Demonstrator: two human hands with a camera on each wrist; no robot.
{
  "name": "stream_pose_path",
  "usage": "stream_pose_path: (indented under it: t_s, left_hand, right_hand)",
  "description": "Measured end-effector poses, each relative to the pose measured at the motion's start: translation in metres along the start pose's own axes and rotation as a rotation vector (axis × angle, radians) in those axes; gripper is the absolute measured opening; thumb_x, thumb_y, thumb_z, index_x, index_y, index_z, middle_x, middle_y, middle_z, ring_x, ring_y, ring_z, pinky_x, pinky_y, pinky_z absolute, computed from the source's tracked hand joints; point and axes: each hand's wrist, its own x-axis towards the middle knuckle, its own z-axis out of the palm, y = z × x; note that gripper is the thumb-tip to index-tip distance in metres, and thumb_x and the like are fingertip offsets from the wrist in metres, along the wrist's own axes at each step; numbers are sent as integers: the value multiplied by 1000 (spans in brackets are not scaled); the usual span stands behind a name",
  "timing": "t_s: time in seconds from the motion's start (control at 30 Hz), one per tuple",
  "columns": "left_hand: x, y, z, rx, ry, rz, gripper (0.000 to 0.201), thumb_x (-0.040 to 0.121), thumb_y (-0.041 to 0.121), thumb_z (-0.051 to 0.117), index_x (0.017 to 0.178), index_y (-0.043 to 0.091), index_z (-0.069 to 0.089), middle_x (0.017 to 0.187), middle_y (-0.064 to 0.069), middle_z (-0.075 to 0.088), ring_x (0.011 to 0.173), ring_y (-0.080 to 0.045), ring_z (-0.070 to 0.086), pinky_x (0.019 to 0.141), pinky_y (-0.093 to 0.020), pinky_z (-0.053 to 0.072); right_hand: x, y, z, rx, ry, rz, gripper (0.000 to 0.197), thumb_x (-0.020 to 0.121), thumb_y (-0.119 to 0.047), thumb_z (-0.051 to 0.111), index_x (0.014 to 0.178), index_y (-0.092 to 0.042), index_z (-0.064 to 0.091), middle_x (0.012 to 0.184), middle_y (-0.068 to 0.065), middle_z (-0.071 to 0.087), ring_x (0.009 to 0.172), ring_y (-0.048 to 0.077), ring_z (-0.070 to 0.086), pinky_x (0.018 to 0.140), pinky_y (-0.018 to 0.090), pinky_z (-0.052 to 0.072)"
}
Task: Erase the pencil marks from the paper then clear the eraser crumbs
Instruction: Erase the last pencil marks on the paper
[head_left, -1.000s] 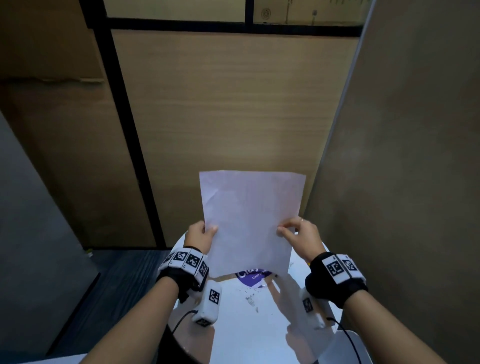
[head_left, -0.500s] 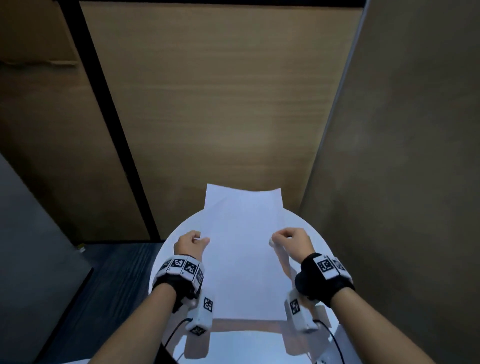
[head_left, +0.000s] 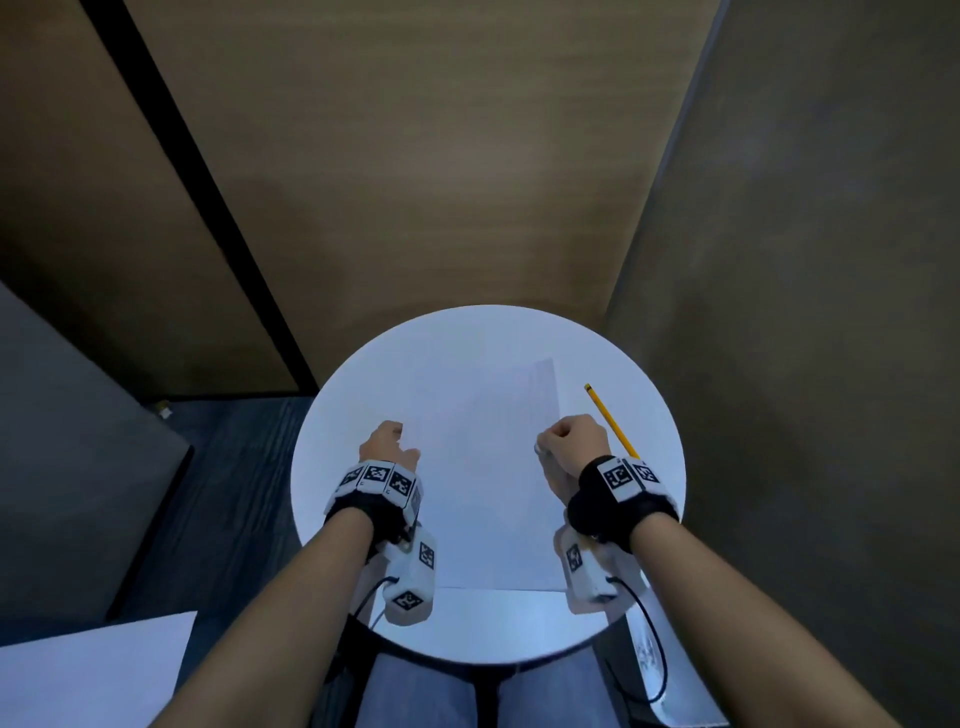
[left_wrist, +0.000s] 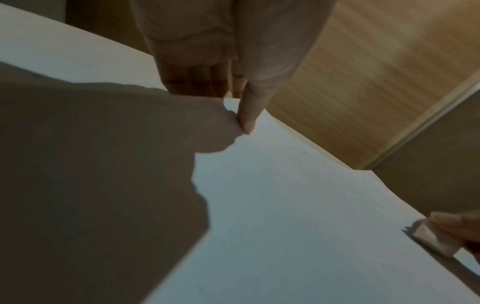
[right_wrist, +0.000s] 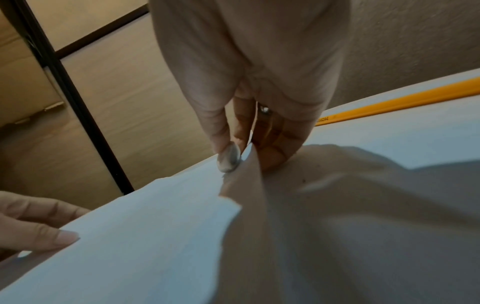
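Observation:
A white sheet of paper (head_left: 493, 467) lies nearly flat on the round white table (head_left: 644, 499). My left hand (head_left: 387, 441) pinches its left edge; in the left wrist view the thumb (left_wrist: 245, 121) presses down on the paper (left_wrist: 298, 205) with curled fingers behind. My right hand (head_left: 569, 441) pinches the right edge, which is lifted slightly. The right wrist view shows the thumb (right_wrist: 226, 150) and fingers closed on the paper (right_wrist: 142, 236). A yellow pencil (head_left: 610, 421) lies on the table just right of my right hand, also seen in the right wrist view as the pencil (right_wrist: 389, 105). No eraser shows.
A wooden panel (head_left: 415, 182) stands right behind the table and a grey wall (head_left: 805, 312) close on its right. A black post (head_left: 208, 208) runs down the back left. A white surface (head_left: 78, 670) sits at the lower left over dark flooring.
Both hands have lowered the paper from upright in the air to lie on the table. It now covers the table's middle, and the pencil has come into view.

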Motion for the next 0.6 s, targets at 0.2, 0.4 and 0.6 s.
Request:
stream_pose_path:
  t_s: [0.2, 0.4, 0.6]
  left_hand:
    - [-2, 5, 11, 208, 85, 71, 67, 87, 0, 57, 145, 15, 27, 142, -14, 26, 126, -32, 35, 101, -41, 38]
    - [-2, 17, 22, 460, 50, 408, 61, 88, 6, 58, 143, 19, 35, 154, -7, 12, 138, -24, 21, 107, -34, 27]
    - [14, 43, 45, 572, -196, 442, 85, 85, 45, 64, 151, 24, 15, 159, -1, -9, 146, -23, -8, 117, -44, 4]
  right_hand:
    - [1, -2, 10, -248, 67, -32, 25, 92, -20, 52, 100, -4, 69, 122, 16, 51, 111, 32, 48, 93, 39, 45]
    - [-5, -1, 13, -287, -28, -147, 24, 94, -20, 50, 105, -4, 64, 118, 12, 46, 105, 29, 52, 88, 36, 45]
    - [-3, 4, 10, -187, -117, -163, 19, 92, -17, 52, 95, -5, 67, 111, 13, 54, 100, 26, 54, 79, 27, 38]
